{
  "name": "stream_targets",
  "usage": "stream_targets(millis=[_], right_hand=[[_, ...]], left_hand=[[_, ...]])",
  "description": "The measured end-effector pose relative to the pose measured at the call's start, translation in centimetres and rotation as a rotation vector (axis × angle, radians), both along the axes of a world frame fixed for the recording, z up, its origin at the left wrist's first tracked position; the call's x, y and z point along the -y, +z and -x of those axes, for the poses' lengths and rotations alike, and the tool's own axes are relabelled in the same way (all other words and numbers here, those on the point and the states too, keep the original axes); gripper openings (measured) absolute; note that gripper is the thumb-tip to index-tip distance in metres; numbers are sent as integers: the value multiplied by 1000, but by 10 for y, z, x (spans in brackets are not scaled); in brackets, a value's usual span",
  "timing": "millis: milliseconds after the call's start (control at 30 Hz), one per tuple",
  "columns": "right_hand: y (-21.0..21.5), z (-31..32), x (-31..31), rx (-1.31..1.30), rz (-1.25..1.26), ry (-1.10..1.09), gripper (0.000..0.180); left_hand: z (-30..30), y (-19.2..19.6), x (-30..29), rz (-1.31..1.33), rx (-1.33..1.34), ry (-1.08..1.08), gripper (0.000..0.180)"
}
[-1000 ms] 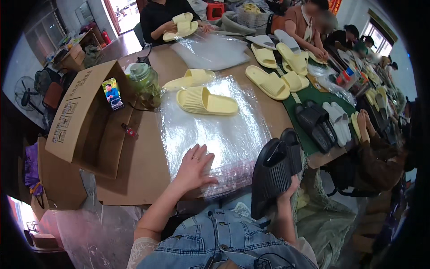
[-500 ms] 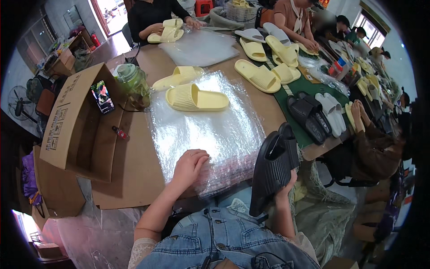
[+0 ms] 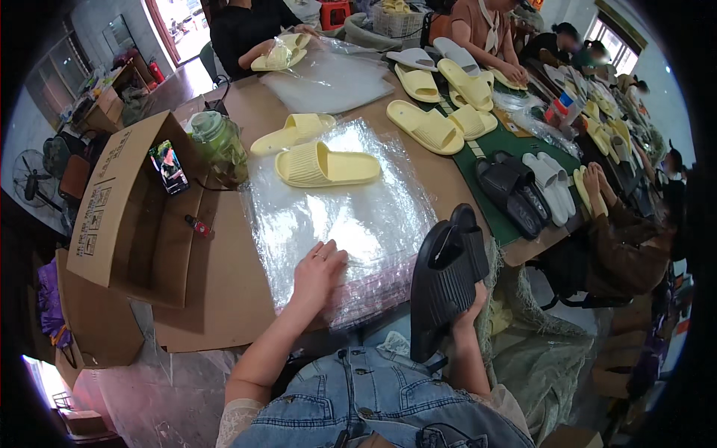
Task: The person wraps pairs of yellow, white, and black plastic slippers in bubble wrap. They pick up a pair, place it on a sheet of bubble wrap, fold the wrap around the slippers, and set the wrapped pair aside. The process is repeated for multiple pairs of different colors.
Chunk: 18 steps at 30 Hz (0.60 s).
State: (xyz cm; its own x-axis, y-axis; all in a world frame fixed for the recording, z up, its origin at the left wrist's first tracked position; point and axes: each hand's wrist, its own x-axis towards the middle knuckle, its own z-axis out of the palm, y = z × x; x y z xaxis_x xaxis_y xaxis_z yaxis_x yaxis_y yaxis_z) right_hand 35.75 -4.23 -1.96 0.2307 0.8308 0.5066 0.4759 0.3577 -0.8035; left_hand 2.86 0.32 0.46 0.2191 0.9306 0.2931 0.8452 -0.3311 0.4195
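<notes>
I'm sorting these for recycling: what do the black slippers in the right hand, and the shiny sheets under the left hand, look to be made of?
The black slippers look like moulded foam or rubber: matte, thick-soled, with ribbed grooves. The shiny sheets under the left hand appear to be thin clear plastic film, probably stacked bags: glossy, crinkled, with glare, and the table shows through. The right hand holds the slippers upright.

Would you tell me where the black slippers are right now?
In the head view, the black slippers are in the right hand at the table's near edge, right of the clear plastic bags.

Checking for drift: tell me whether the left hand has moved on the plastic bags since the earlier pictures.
No. The left hand stays flat at the near edge of the clear bag stack, same spot.
</notes>
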Motion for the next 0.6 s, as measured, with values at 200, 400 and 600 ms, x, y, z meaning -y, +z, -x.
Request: stream_targets(millis=[200, 400, 600], right_hand=[[24, 4, 2, 141, -127, 10, 44], [37, -1, 10, 151, -83, -8, 42], [35, -5, 14, 305, -81, 133, 41]], left_hand=[[-24, 25, -16, 113, 388, 26, 18], [-11, 31, -24, 247, 531, 163, 18], [-11, 20, -34, 232, 625, 183, 18]])
